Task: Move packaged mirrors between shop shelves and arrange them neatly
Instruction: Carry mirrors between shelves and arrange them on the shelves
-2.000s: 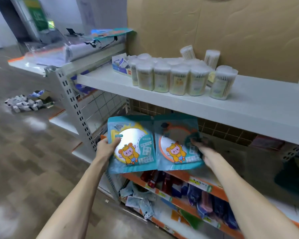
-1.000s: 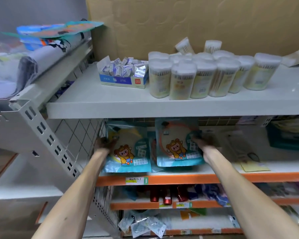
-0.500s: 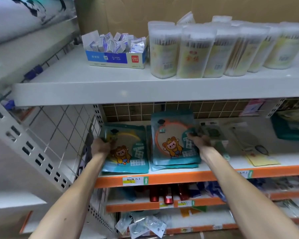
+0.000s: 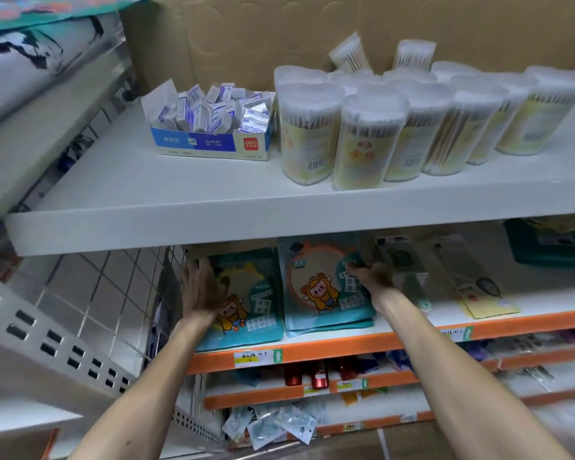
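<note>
Entry, head view only.

Left hand [image 4: 201, 288]: fingers [image 4: 196, 265] straight, laid flat on the upper left corner of the left mirror pack [image 4: 253, 307], palm covering the pack's left edge. No curl visible, so I log it as pressing, not gripping.

Right hand [image 4: 374, 275]: fingertips [image 4: 354, 266] bent in over the right edge of the right mirror pack [image 4: 316, 283], pinching it about halfway up that edge.

Both packs are teal with a cartoon figure in a yellow suit. They lie tilted back, side by side and nearly touching, between my two hands. The right pack sits on top of a stack [image 4: 329, 325]. Teal edges show beneath it, but in the shade I cannot count them.

Under both hands: the orange-edged shelf [image 4: 346, 345] that bears the packs, with a yellow price label [image 4: 256, 356] on its front just below my left wrist.

Just outside the left fingers: a wire grid panel [image 4: 107, 303] closes off the shelf end.

Just outside the right fingers: flat carded goods [image 4: 402, 263] lie on the same shelf.

Above both hands: a white shelf [image 4: 213, 194] carries a blue box [image 4: 210, 141] of small wrapped items and, beside it, a cluster of cotton swab tubs [image 4: 365, 141].

Below my wrists: red bottles [image 4: 316, 376] stand on the next shelf down.
</note>
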Motion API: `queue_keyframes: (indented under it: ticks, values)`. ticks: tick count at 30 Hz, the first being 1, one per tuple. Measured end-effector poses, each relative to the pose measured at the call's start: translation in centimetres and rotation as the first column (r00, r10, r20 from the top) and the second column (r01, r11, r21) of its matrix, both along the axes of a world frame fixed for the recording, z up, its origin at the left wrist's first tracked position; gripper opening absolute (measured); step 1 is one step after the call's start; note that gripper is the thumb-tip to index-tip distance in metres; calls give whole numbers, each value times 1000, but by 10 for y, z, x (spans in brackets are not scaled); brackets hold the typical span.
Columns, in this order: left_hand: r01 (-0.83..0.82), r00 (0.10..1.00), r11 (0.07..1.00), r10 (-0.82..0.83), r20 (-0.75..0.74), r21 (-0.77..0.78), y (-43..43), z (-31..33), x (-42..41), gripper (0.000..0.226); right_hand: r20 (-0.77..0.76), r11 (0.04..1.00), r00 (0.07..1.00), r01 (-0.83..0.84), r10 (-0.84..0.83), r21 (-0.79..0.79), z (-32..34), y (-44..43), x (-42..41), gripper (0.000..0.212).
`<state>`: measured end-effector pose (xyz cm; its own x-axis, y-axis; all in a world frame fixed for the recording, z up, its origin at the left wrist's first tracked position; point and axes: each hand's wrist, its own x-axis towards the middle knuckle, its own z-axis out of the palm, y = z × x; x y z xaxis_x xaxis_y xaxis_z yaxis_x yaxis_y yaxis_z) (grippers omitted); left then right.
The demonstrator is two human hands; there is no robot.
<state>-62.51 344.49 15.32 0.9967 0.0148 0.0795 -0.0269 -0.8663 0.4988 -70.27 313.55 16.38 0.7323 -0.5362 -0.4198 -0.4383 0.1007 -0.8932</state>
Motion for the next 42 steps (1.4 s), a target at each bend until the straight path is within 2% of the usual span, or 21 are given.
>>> queue_keyframes:
  ticks: [3, 5, 7, 9, 12, 14, 17, 21, 25, 31, 34, 38, 42]
  values:
    - [108, 993, 993, -110, 39, 42, -16, 8, -10, 46, -44, 999, 999, -3, 2, -40, -7, 8, 0, 16]
    - [200, 976, 975, -207, 73, 94, -22, 6, -15, 40, -22, 997, 1000, 3, -4, -83, -11, 14, -2, 11]
    - [261, 956, 960, -272, 111, 107, -26, 4, -20, 39, -17, 969, 1000, -30, 27, -244, -17, 18, -2, 23]
    - [285, 945, 950, -301, 130, 131, -28, 1, -25, 42, -125, 837, 987, -149, 97, -527, -21, 21, 0, 27]
    - [309, 935, 938, -330, 128, 157, -31, 2, -32, 46, -207, 679, 974, -215, 94, -702, -27, 25, 2, 40]
    - [336, 923, 927, -360, 136, 168, -30, 5, -37, 47, -209, 606, 968, -249, 137, -756, -21, 32, -3, 42]
    - [395, 885, 891, -434, 167, 222, -29, 18, -48, 53, -191, 438, 935, -313, 300, -843, -1, 42, -20, 41]
    - [444, 861, 850, -492, 128, 282, -39, 49, -67, 72, -291, 229, 815, -450, 502, -863, 43, 48, -41, 65]
    - [440, 844, 836, -509, 166, 329, -51, 79, -87, 80, -343, 53, 786, -428, 515, -902, 78, 50, -59, 72]
    - [384, 800, 758, -558, 219, 527, -62, 98, -138, 87, -343, -205, 783, -275, 519, -939, 93, 42, -113, 75]
    - [383, 754, 717, -607, 252, 582, -72, 93, -173, 89, -322, -247, 811, -225, 488, -942, 82, 29, -154, 82]
    - [443, 693, 643, -688, 217, 625, -99, 86, -220, 91, -350, -273, 837, -251, 420, -929, 72, 0, -216, 84]
    - [512, 624, 591, -755, 202, 623, -137, 93, -252, 89, -320, -216, 886, -258, 337, -942, 76, -32, -268, 81]
